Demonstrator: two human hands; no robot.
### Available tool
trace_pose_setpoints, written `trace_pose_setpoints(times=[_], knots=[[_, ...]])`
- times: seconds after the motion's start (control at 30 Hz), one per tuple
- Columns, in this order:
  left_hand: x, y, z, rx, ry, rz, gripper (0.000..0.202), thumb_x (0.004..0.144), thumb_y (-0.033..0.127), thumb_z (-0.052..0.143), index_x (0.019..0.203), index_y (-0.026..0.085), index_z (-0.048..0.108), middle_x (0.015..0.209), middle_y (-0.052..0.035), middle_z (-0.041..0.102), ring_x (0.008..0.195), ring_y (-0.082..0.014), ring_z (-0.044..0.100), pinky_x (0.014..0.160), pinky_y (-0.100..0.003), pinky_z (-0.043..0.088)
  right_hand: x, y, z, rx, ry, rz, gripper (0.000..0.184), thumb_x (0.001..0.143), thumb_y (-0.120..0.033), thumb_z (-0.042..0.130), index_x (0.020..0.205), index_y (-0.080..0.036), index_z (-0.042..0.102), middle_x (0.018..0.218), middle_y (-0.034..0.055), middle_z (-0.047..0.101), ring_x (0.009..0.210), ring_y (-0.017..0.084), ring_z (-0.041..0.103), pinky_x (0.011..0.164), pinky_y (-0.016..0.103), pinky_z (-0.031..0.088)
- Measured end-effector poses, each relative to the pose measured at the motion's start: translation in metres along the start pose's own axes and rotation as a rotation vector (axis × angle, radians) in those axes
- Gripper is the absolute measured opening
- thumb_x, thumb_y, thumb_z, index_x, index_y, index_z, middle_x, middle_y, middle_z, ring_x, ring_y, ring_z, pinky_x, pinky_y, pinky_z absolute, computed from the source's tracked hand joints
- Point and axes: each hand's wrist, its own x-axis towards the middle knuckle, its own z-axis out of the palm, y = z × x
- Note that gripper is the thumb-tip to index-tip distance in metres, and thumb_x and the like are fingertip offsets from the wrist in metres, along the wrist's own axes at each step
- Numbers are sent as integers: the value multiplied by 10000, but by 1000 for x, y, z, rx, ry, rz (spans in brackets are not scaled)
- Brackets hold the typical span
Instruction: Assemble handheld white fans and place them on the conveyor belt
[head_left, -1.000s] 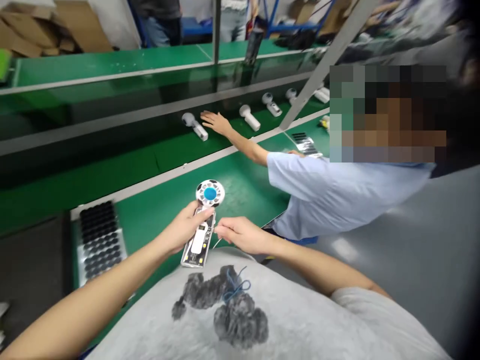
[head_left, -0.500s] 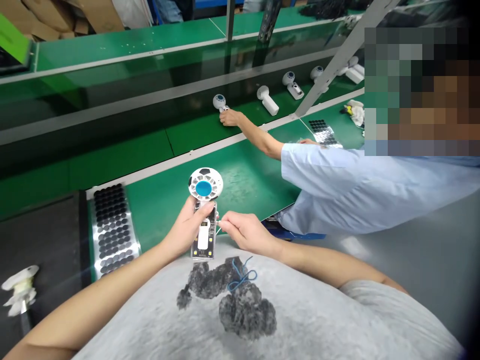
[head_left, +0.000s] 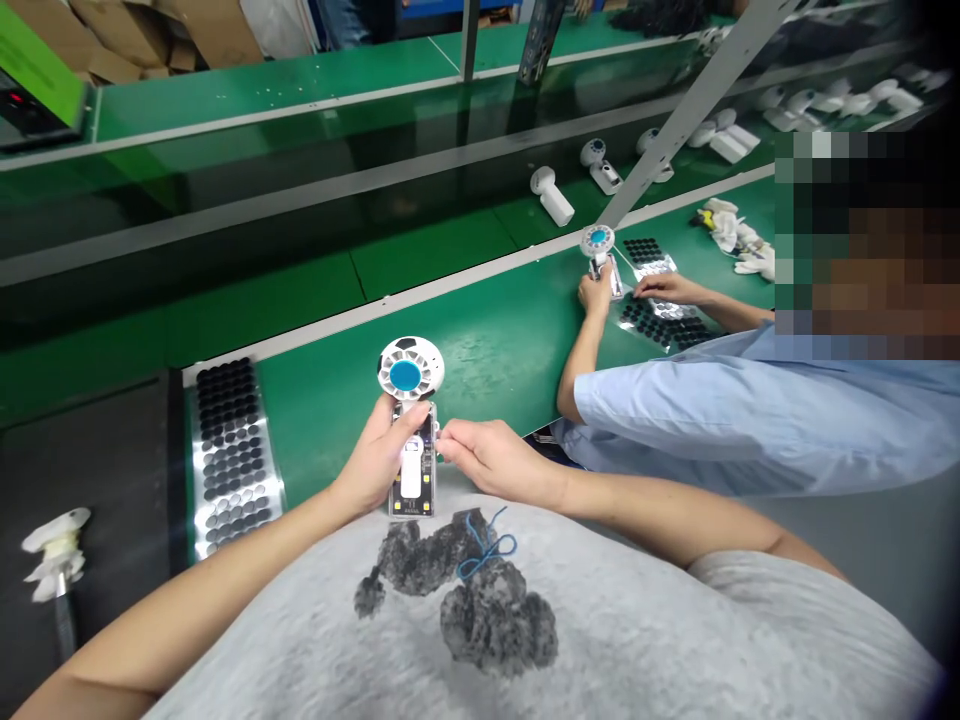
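My left hand point(head_left: 373, 452) is closed around a small handheld fan point(head_left: 411, 460), held upright in front of my shirt. The fan has a round head with a black-and-white football pattern and a blue centre. Its handle is clear, with a dark circuit board, a white block and small yellow-white squares showing. My right hand point(head_left: 491, 462) is pinched at the right side of the handle, its fingertips touching or very near it. What lies between those fingertips is too small to make out.
A sheet of black round stickers point(head_left: 229, 440) lies left on the green bench point(head_left: 330, 365). A white-wrapped tool point(head_left: 58, 555) rests on the dark mat point(head_left: 112, 480). At right, a co-worker's hand point(head_left: 596, 292) holds another fan point(head_left: 598, 240). White fans point(head_left: 553, 196) stand along the conveyor.
The co-worker has taken a fan off the conveyor and brought it over the bench by their sticker sheets. My hands stay nearly still; the white strand by my right fingertips no longer shows.
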Motion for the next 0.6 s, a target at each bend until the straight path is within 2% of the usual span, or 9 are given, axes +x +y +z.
trace_pose_setpoints(times=[0.17,0.27,0.33,0.43,0.47,0.53,0.6], knots=[[5,12,8,-53,-97,-90,385,735,361,640,1035,163,500,1012,-80,614,715,-134,578,627,-251,466,-2,0,-14,105,-44,36,240,892,-258,375,696,-161,476,638,-30,481,577,79,413,564,203,314],[9,9,13,-24,-107,-129,418,723,388,646,1045,169,491,1020,-84,623,705,-142,596,604,-249,474,-2,8,-8,148,21,87,218,846,-240,420,664,-151,502,576,-46,434,537,70,375,529,195,291],[8,5,18,46,-74,-137,444,715,424,644,1045,164,501,1009,-87,633,751,-164,613,637,-256,480,-3,14,1,232,77,108,178,799,-218,462,654,-142,532,552,-53,415,515,61,350,515,185,288],[3,3,21,149,-29,-147,471,693,473,645,1025,157,534,977,-85,651,822,-193,626,682,-260,487,-10,25,4,394,96,127,163,760,-231,498,677,-125,590,575,-40,471,520,60,376,506,175,303],[3,4,18,171,-16,-153,477,684,484,649,1018,159,545,942,-79,662,803,-193,631,669,-256,490,-14,30,0,424,97,148,176,755,-253,511,688,-121,606,586,-34,490,525,63,389,502,176,305],[8,6,5,177,84,-186,481,673,497,649,1010,168,555,822,-58,678,694,-182,636,583,-243,489,-26,41,-12,419,153,243,204,753,-285,525,687,-120,626,572,-27,499,525,72,399,492,180,302],[29,5,-13,139,220,-255,443,682,456,651,1013,179,551,723,-39,674,606,-175,628,519,-240,484,-40,56,-28,379,260,355,222,768,-289,516,679,-123,633,546,-27,478,521,77,390,485,186,292]])
